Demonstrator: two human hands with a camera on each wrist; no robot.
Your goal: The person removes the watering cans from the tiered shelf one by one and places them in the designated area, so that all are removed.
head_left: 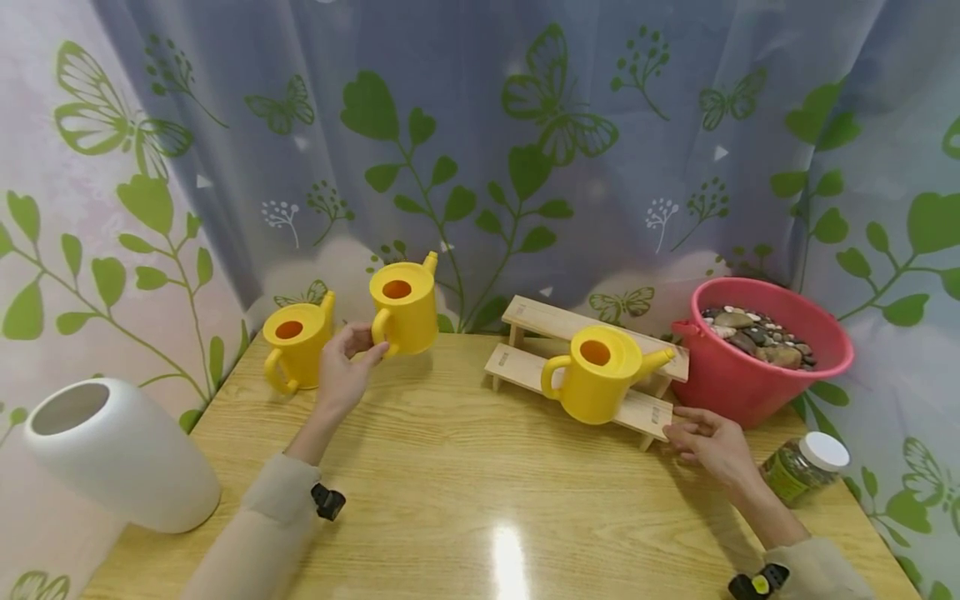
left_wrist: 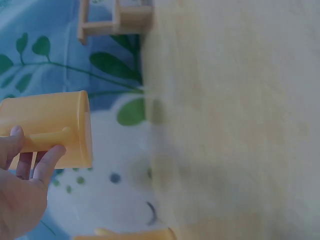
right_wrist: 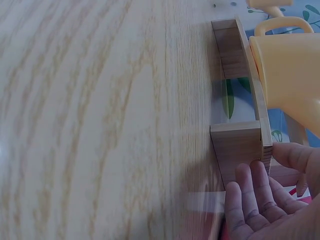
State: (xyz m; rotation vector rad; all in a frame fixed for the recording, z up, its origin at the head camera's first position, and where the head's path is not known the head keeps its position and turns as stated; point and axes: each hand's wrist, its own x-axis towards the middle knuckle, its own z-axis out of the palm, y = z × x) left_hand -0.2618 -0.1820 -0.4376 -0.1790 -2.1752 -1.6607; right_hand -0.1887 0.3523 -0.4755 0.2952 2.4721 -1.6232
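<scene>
My left hand (head_left: 347, 367) pinches the handle of a yellow watering can (head_left: 408, 310) and holds it up, its spout pointing away. The left wrist view shows the thumb and fingers (left_wrist: 47, 162) around that handle. A second yellow watering can (head_left: 300, 350) stands on the table just left of this hand. On the lower step of a wooden two-step stand (head_left: 517, 367) sits a third yellow watering can (head_left: 594, 387), spout to the right. My right hand (head_left: 712, 446) pinches the right end of the lower step, with thumb above and fingers (right_wrist: 260, 185) underneath.
A pink bucket (head_left: 738, 387) of pebbles (head_left: 757, 333) stands behind my right hand. To the right is a jar with a white lid (head_left: 825, 450). A tall white vase (head_left: 142, 467) is at the left of the wooden table (head_left: 420, 500). Patterned curtain (head_left: 465, 125) hangs behind.
</scene>
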